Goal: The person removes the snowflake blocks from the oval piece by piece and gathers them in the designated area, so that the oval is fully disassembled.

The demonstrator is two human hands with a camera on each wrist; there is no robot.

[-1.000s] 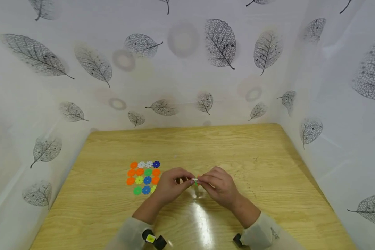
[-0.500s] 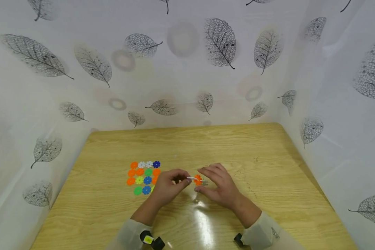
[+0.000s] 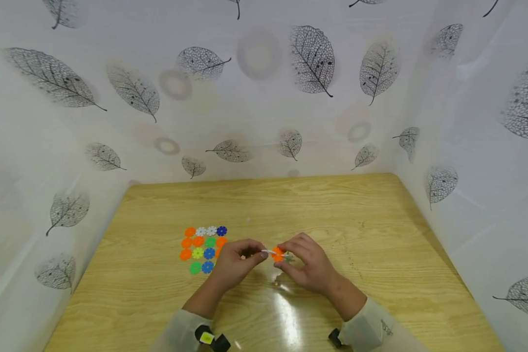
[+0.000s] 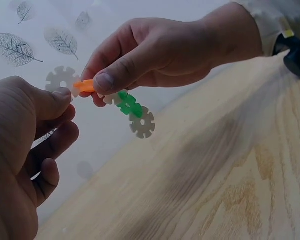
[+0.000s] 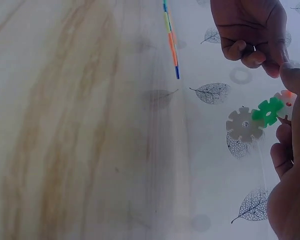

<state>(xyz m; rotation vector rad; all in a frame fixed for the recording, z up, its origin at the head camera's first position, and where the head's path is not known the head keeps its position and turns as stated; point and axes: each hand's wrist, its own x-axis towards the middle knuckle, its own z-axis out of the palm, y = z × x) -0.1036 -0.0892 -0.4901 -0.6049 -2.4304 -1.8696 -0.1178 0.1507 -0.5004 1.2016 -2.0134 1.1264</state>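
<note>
A short chain of notched plastic discs is held between both hands. My left hand (image 3: 239, 264) pinches the white disc (image 4: 61, 79) at one end between thumb and fingers. The orange disc (image 3: 277, 254) meets that white disc, seen edge-on in the left wrist view. On the orange disc my right hand (image 3: 308, 261) has its thumb and fingertips pinched. Beyond it hang another white disc, partly covered by the fingers, a green disc (image 4: 129, 104) and a white end disc (image 4: 142, 123). How deep the slots sit in each other is hidden.
Loose discs lie in rows left of the hands, among them an orange disc (image 3: 190, 232), a dark blue disc (image 3: 221, 231) and a green disc (image 3: 195, 268). The left hand covers part of the rows. A leaf-patterned curtain (image 3: 255, 112) surrounds the wooden table (image 3: 334, 205).
Earlier both hands pinched close together; then the right fingers spread off the chain, which swung round to show the orange disc. Now the right hand pinches that disc. The left hand kept its grip.
</note>
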